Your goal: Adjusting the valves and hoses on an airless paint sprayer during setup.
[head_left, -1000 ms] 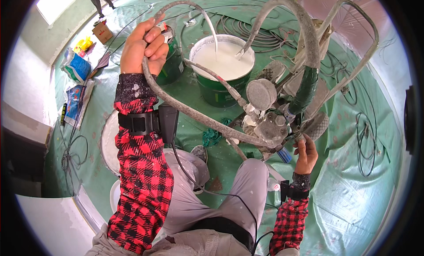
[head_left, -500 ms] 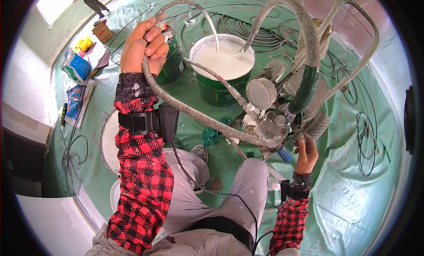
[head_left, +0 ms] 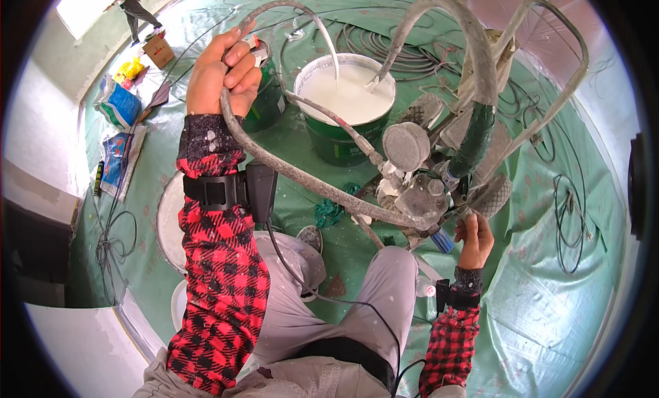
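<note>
My left hand (head_left: 223, 72) is raised and wrapped round a thin grey hose (head_left: 302, 184). One end of this hose curves over into a green bucket (head_left: 333, 140) of white paint; the other joins a paint-crusted paint sprayer (head_left: 420, 202). At the sprayer's right side my right hand (head_left: 476, 240) has its fingers pinched together. What it grips there, if anything, is too small to make out. A thick suction hose (head_left: 473, 61), wrapped in dark green tape lower down, arches from the sprayer into the paint. A blue-ended brush-like piece (head_left: 441, 241) sits just left of my right hand.
A second green bucket (head_left: 266, 106) stands behind my left wrist. Coiled hoses (head_left: 405, 51) and loose cables (head_left: 573, 212) lie on the green floor sheet (head_left: 542, 315). A clear bottle (head_left: 429, 295) is near my right forearm. Bags (head_left: 120, 103), a cardboard box (head_left: 158, 51) and another person (head_left: 137, 13) are far left.
The other person at the far left has shifted, and more of their legs and body shows. My right fingers have moved slightly at the sprayer; my left hand stays on the hose.
</note>
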Tool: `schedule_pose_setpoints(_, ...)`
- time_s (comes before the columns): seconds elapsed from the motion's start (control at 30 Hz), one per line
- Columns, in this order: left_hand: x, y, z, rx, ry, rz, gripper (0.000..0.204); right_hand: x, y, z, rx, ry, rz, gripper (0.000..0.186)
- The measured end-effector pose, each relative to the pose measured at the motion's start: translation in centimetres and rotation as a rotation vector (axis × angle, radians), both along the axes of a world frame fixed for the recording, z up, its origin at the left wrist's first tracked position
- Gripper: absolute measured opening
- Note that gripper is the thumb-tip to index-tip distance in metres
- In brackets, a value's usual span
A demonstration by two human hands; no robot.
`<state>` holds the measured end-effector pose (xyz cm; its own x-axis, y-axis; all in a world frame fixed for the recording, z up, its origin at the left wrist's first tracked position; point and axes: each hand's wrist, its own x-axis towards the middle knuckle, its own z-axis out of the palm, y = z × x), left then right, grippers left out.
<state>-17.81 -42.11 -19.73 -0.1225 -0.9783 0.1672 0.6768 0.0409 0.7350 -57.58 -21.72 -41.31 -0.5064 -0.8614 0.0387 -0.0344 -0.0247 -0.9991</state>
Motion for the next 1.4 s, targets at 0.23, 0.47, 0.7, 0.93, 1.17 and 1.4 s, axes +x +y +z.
schedule_pose_setpoints(0.23,0.0,-0.1,-0.1,0.001,0.016,-0.013,0.007,0.2,0.0,0.0,-0.029,0.009,-0.02,0.035)
schedule_pose_setpoints(0.47,-0.2,0.1,0.2,0.002,0.008,-0.017,0.008,0.5,-0.2,0.2,-0.05,-0.002,-0.03,0.034)
schedule_pose_setpoints(0.7,-0.1,0.0,-0.1,-0.007,0.018,-0.013,0.008,0.4,-0.2,0.3,-0.006,0.094,-0.046,0.037)
schedule_pose_setpoints(0.93,0.0,0.0,0.1,0.001,0.001,-0.004,0.008,0.3,-0.4,0.2,0.113,0.05,-0.062,0.048)
schedule_pose_setpoints(1.17,0.0,-0.1,0.1,0.014,0.002,0.007,0.009,0.5,-0.4,0.3,0.094,0.054,-0.065,0.047)
schedule_pose_setpoints(1.4,-1.2,0.6,0.5,0.07,0.003,0.097,0.03,0.5,-0.2,0.4,0.087,0.05,-0.088,0.042)
